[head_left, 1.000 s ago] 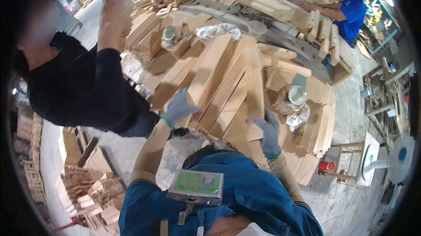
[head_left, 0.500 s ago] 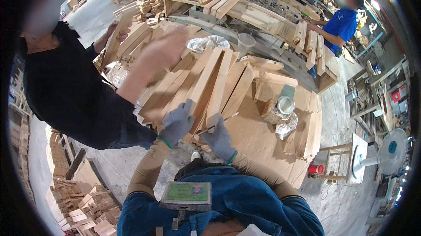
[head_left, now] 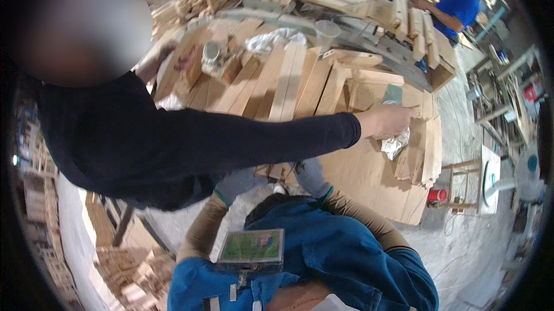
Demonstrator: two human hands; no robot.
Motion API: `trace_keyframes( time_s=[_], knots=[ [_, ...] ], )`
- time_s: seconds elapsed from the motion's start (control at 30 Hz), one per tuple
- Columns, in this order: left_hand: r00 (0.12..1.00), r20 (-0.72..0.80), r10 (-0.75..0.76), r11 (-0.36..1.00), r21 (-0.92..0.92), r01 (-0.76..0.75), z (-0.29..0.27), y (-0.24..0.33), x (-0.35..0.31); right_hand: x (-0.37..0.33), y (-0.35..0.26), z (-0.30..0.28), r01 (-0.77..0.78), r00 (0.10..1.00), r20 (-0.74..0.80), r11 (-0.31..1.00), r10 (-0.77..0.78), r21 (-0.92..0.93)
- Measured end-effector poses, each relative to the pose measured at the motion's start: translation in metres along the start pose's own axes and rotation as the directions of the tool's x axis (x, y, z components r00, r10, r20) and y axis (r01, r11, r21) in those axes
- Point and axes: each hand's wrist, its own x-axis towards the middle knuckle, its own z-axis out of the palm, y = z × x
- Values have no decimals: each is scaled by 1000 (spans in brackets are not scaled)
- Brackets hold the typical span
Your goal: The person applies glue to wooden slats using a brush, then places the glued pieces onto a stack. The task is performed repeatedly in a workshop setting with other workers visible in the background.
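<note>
My left hand [head_left: 239, 185], in a grey glove, is low at the near ends of several wooden boards [head_left: 287, 83]. My right hand [head_left: 313, 179], gloved alike, is just to the right of it, by the same board ends. A co-worker's dark sleeve [head_left: 259, 138] stretches across in front of both hands and hides most of their fingers. What they hold does not show. At the right, the co-worker's bare hand [head_left: 392, 120] pinches a thin stick over the place of the open pot, which it covers. Crumpled white plastic [head_left: 395, 146] lies under that hand.
Wooden strips [head_left: 424, 158] are stacked along the table's right edge. Another open pot [head_left: 212, 54] and a white cloth [head_left: 276, 39] are farther back. A person in blue [head_left: 459, 8] works behind at the right. A fan [head_left: 528, 172] and red can [head_left: 437, 195] stand at the right.
The co-worker's arm has swung right across the boards to the pot and now covers my fingers. The thin brush in my right hand is no longer visible. The two middle boards lie closer together.
</note>
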Motion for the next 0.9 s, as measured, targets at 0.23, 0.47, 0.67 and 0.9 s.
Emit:
trace_keyframes(
  time_s=[0.23,0.47,0.67,0.9],
  knots=[
    [1000,19,13,1000,-20,-13,-15,3,10,21,59,50,208,946,-158,906,-282,-370],
    [999,32,18,990,-138,-14,-7,-4,8,66,70,82,37,955,-269,947,-128,-319],
    [982,33,185,940,286,-186,23,-16,9,84,78,84,-45,958,-281,938,-56,-343],
    [868,126,480,376,865,-333,64,-41,18,94,80,67,-79,968,-249,926,-17,-370]
  ],
)
